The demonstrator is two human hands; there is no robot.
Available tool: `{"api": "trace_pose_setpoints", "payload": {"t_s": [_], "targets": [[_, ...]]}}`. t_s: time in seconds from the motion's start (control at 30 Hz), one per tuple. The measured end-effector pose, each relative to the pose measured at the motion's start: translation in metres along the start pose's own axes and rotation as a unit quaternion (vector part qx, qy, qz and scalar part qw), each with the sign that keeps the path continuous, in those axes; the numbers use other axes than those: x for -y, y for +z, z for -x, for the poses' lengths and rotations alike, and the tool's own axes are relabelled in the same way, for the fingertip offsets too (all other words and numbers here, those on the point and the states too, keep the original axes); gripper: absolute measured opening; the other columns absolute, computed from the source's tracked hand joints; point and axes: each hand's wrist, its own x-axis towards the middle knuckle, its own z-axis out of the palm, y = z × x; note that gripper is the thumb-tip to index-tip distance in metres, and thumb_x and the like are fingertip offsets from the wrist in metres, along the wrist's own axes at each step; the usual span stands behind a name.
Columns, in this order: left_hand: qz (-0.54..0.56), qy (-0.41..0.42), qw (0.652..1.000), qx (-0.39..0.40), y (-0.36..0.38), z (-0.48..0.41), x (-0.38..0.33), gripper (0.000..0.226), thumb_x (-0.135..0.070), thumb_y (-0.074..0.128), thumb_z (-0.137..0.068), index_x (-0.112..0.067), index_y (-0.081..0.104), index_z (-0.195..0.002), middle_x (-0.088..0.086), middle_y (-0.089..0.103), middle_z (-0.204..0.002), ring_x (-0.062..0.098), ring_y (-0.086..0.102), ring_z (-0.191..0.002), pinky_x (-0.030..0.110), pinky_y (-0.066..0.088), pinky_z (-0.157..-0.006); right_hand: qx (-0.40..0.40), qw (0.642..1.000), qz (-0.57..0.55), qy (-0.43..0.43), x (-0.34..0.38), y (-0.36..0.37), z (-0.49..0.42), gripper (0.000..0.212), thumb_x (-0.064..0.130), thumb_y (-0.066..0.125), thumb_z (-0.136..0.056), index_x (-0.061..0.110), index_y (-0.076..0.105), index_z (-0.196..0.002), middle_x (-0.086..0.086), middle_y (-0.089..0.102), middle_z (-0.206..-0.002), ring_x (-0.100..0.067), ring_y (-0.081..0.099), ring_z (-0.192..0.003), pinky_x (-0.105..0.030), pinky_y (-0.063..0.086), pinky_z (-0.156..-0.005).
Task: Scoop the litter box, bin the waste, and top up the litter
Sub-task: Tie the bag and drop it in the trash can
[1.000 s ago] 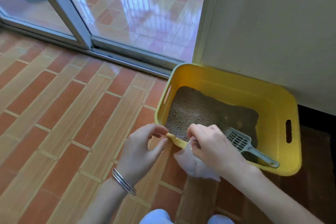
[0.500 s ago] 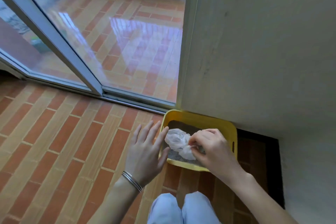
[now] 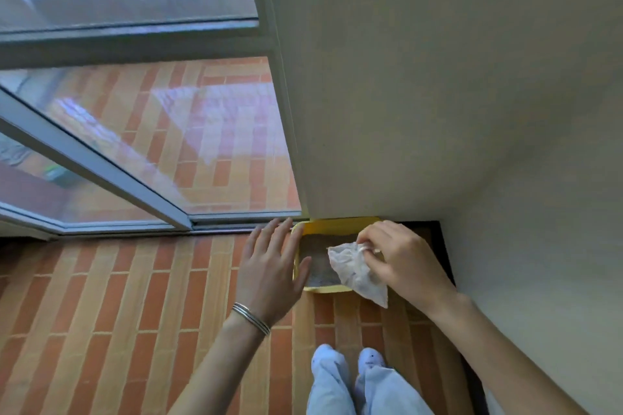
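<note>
Yellow plastic marks the litter box (image 3: 332, 225), which sits on the tiled floor (image 3: 118, 296) in the corner where the pale wall (image 3: 438, 94) meets the sliding glass door (image 3: 151, 152). Only one view is given, the head camera looking steeply down from standing height. Grey litter (image 3: 315, 263) shows inside the box, though much of the box is hidden behind the hands and what they carry.

The right hand (image 3: 404, 259) hangs over the right part of the box with its fingertips pinched together on the top of a thin white plastic bag (image 3: 357, 271). The bag droops down and toward the person, its lower corner reaching past the near rim of the box; it looks creased and partly see-through, and what is in it cannot be made out.

The left hand (image 3: 269, 269) is spread flat, fingers apart and pointing away from the person, holding nothing. It is just left of the box, its thumb overlapping the left rim in the picture; whether it touches the rim cannot be told. A silver bangle (image 3: 251, 313) circles that wrist.

Below the hands, two legs in light blue trousers (image 3: 340, 384) end in pale footwear (image 3: 371, 359) on the tiles, close to the near side of the box. A dark strip (image 3: 445, 253) runs along the floor at the foot of the wall to the right.
</note>
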Motion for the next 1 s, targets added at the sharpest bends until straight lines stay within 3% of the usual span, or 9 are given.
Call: {"api": "trace_pose_setpoints", "payload": {"t_s": [0.2,0.4,0.53,0.67,0.83,1.0], "targets": [[-0.007,0.069,0.997,-0.018,-0.037,0.002,-0.031,0.056,-0.049,0.033,-0.089,-0.015,0.058,-0.126,0.010,0.059,-0.128,0.031,0.054,-0.120,0.049,0.039,-0.102,-0.045,0.996,0.038,0.063,0.011,-0.044,0.039,0.014,0.003,0.068,-0.075,0.014,0.062,-0.080,0.003,0.063,-0.075,-0.014,0.059,-0.069,-0.023,0.048,-0.062],[0.005,0.167,0.986,-0.029,-0.047,0.009,-0.051,0.055,-0.049,0.036,-0.091,-0.017,0.049,-0.135,0.010,0.048,-0.140,0.031,0.040,-0.133,0.050,0.029,-0.111,-0.129,0.981,0.077,0.121,0.032,-0.056,0.081,0.006,0.008,0.060,-0.079,0.013,0.063,-0.080,0.003,0.064,-0.075,-0.011,0.057,-0.068,-0.013,0.035,-0.066],[0.025,0.258,0.966,-0.010,-0.041,0.018,-0.057,0.056,-0.047,0.035,-0.091,-0.018,0.048,-0.136,0.010,0.042,-0.145,0.032,0.033,-0.136,0.054,0.027,-0.110,-0.185,0.961,0.112,0.171,0.047,-0.035,0.111,0.010,0.003,0.061,-0.073,0.012,0.062,-0.077,0.003,0.061,-0.070,-0.016,0.056,-0.064,-0.027,0.045,-0.059],[0.023,0.368,0.929,0.029,-0.030,0.026,-0.053,0.055,-0.044,0.037,-0.087,-0.018,0.050,-0.134,0.011,0.045,-0.143,0.035,0.038,-0.134,0.058,0.030,-0.107,-0.250,0.922,0.126,0.266,0.074,-0.010,0.143,0.011,0.004,0.059,-0.071,0.013,0.062,-0.076,0.003,0.061,-0.070,-0.017,0.057,-0.064,-0.034,0.047,-0.059],[0.018,0.475,0.877,0.069,-0.031,0.038,-0.051,0.053,-0.044,0.038,-0.087,-0.021,0.053,-0.132,0.009,0.055,-0.134,0.032,0.052,-0.122,0.056,0.038,-0.102,-0.314,0.859,0.118,0.386,0.127,0.005,0.185,0.008,0.008,0.057,-0.071,0.014,0.062,-0.074,0.005,0.063,-0.071,-0.013,0.055,-0.065,-0.026,0.041,-0.064],[0.050,0.560,0.823,0.079,-0.037,0.051,-0.069,0.050,-0.047,0.036,-0.090,-0.020,0.059,-0.125,0.005,0.060,-0.126,0.028,0.057,-0.115,0.053,0.039,-0.102,-0.337,0.792,0.131,0.493,0.187,0.008,0.231,0.009,0.008,0.064,-0.071,0.016,0.064,-0.075,0.007,0.065,-0.073,-0.014,0.059,-0.062,-0.026,0.048,-0.060]]}}
